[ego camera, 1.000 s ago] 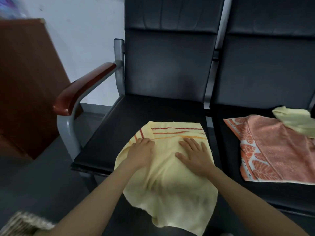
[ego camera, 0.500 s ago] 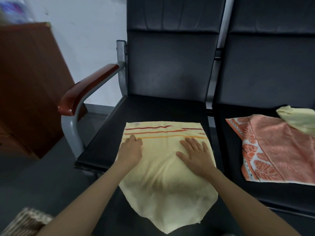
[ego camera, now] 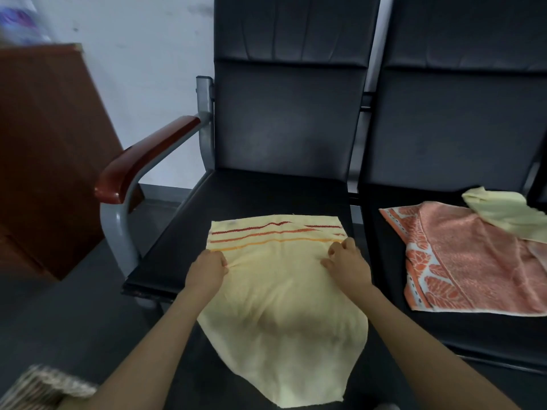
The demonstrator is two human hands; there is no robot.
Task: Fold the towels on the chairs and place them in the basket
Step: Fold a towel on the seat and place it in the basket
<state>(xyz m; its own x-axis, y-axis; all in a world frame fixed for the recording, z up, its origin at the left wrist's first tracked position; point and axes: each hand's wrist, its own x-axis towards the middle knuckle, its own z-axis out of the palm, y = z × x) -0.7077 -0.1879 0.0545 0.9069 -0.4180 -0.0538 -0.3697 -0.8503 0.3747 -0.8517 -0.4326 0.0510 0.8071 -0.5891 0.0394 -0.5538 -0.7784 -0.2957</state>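
Folding in hand. Yellow towel [ego camera: 281,294] lies on the left chair seat [ego camera: 236,196], overhanging its front edge. Left hand [ego camera: 207,269] and right hand [ego camera: 346,261], apart, pinch its sides. Next, likely: fold it over evenly.

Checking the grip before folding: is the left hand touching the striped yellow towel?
Touching. Head view: the left hand pinches the striped yellow towel, cloth puckering at its fingers.

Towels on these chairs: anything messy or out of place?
The striped yellow towel droops unevenly over the front edge of the left seat while the left hand and right hand pinch its sides. On the right seat, a pale yellow towel lies crumpled atop the orange towel.
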